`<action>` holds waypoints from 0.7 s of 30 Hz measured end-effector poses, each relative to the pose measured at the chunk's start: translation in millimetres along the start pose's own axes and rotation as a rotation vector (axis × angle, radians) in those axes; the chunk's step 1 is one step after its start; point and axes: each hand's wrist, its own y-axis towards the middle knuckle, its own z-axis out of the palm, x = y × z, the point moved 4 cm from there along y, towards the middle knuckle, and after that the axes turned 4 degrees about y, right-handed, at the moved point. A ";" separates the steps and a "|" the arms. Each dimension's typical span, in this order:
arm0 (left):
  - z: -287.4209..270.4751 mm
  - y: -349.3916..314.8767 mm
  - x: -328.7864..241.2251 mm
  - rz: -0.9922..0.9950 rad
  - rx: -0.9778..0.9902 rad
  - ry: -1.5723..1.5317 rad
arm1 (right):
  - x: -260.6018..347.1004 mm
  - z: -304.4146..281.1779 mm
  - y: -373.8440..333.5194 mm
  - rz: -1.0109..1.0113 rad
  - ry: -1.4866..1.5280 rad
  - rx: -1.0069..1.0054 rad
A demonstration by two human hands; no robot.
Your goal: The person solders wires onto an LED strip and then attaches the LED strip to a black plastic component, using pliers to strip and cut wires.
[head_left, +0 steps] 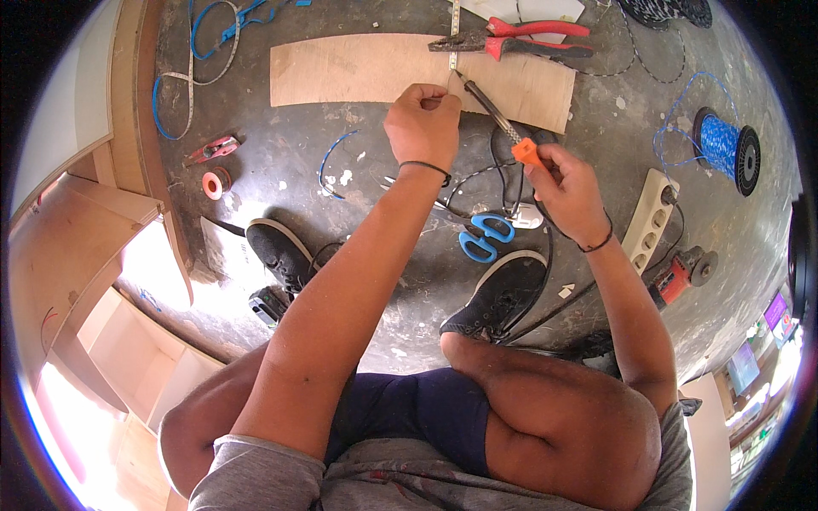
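The left grip [423, 128] reaches out, pinched closed at the wooden board [358, 72], and the right grip [569, 192] holds the soldering iron [494, 113] slanted toward the thin strip [453, 61] lying on that board

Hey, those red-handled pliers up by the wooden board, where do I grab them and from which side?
Probably by both handles, coming from the right. The pliers point left, with their jaws crossing the LED strip, while the handles reach out rightward, slightly spread. That side also seems to keep fingers away from the tip of the soldering iron, near the jaws.
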 end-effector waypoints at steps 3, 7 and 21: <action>0.5 1.0 0.7 0.001 0.003 -0.013 | 1.0 0.0 0.4 -0.043 0.005 -0.008; 0.8 0.9 1.9 -0.006 0.007 -0.028 | 1.3 0.1 0.0 -0.033 0.009 -0.008; 0.9 0.8 0.6 -0.006 0.000 -0.039 | 2.3 -0.7 -0.1 -0.041 -0.002 -0.021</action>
